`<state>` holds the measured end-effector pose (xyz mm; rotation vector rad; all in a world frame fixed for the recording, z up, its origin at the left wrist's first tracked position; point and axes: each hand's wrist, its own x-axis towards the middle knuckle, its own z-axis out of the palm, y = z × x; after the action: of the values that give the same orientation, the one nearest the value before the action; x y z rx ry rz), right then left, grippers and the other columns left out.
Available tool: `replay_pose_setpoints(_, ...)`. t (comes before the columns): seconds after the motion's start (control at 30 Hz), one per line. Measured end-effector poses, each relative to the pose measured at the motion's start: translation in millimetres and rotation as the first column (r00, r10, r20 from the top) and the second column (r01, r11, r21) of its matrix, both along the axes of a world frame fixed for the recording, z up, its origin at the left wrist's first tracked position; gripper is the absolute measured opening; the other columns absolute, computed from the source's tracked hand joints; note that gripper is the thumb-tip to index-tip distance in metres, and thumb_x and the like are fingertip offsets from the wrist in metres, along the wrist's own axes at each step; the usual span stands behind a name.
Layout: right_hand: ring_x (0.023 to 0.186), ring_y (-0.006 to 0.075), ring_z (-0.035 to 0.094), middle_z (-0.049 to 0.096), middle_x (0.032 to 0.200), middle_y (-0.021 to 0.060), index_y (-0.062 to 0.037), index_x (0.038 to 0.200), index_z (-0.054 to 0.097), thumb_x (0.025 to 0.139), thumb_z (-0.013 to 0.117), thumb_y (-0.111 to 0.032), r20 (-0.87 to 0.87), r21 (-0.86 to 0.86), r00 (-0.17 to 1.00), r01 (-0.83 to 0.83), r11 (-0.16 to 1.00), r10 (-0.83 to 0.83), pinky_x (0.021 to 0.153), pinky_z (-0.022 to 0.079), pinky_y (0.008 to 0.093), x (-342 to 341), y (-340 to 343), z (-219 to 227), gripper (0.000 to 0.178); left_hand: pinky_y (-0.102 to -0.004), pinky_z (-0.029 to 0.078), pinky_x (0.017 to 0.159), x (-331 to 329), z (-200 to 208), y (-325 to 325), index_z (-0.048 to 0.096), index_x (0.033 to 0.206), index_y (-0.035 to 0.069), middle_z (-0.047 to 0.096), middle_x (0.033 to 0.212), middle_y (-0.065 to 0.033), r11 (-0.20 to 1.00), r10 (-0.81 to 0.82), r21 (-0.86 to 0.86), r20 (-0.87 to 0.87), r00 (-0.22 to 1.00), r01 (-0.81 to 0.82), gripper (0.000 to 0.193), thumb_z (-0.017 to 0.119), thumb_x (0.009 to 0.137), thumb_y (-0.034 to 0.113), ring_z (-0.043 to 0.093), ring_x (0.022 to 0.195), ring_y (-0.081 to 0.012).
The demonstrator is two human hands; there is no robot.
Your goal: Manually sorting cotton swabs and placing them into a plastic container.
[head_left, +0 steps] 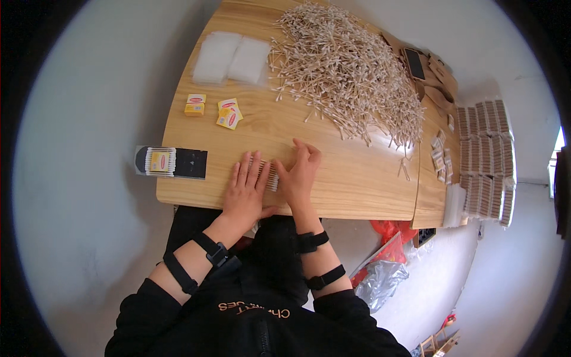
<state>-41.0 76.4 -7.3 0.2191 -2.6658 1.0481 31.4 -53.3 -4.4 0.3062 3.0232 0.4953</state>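
A row of cotton swabs [273, 178] lies side by side on the wooden table near its front edge. My left hand [242, 195] rests flat over part of that row, fingers stretched out, and covers some of the swabs. At the row's right end is my right hand [301, 177], its thumb and fingers apart and nothing held between them. To the left, a black holder [191, 163] sits at the table's edge and bears a bundle of swabs with a yellow card [159, 161] on it.
A big heap of loose cotton swabs [351, 71] covers the far middle. Clear plastic bags [217, 58], small yellow cards [229, 113] and a little yellow stack [195, 105] lie at left. Packed swab bundles [486, 160] are piled at right, near a phone [414, 63].
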Motion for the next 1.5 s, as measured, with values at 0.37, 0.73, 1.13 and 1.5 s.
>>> replay_pose_setpoints(0.37,0.111,0.0361,0.045,0.047,0.116,0.0197,0.0009,0.126,0.049,0.087,0.063,-0.014,-0.116,-0.059,0.963,0.239,0.969,-0.244,0.097,0.036,0.0427,-6.9,10.2,-10.3,0.044,-0.0502,0.007,0.117,-0.2,6.1,-0.1,0.021,0.148,0.001,0.008,0.155,-0.0251,0.997,-0.007,0.081,0.055,0.998,0.002,0.108,0.074,0.069,0.053,0.005,0.145,-0.0387)
replay_pose_setpoints(0.73,0.121,0.0374,0.041,0.042,0.128,0.0242,0.0057,0.131,0.041,0.098,0.042,-0.020,0.149,-0.539,0.987,0.029,0.842,0.062,0.106,0.031,0.0434,30.8,-68.6,-2.7,0.042,-0.0443,0.005,0.118,-3.0,-16.8,-22.2,0.024,0.149,0.006,0.014,0.157,-0.0168,0.938,0.051,-0.341,-0.060,0.997,-0.068,0.068,0.042,0.091,0.037,0.007,0.146,-0.0316)
replay_pose_setpoints(1.13,0.116,0.0428,0.041,0.043,0.124,0.0273,0.0017,0.131,0.043,0.093,0.046,-0.011,0.078,-0.491,0.975,-0.145,0.859,0.209,0.102,0.032,0.0471,23.4,-157.2,-3.9,0.040,-0.0531,0.004,0.116,12.0,6.1,-117.7,0.016,0.149,0.002,0.010,0.157,-0.0179,0.937,0.170,-0.321,0.071,0.983,-0.138,0.083,0.055,0.086,0.040,0.006,0.147,-0.0308)
replay_pose_setpoints(1.5,0.125,0.0351,0.038,0.046,0.126,0.0164,-0.0017,0.130,0.047,0.083,0.052,-0.005,-0.102,0.086,0.985,-0.129,0.988,0.138,0.108,0.026,0.0485,11.3,-165.8,-3.9,0.047,-0.0524,0.000,0.116,21.6,2.3,-126.7,0.024,0.147,0.000,0.013,0.157,-0.0174,0.964,0.192,-0.190,0.015,0.981,-0.186,0.107,0.059,0.071,0.067,0.006,0.147,-0.0282)
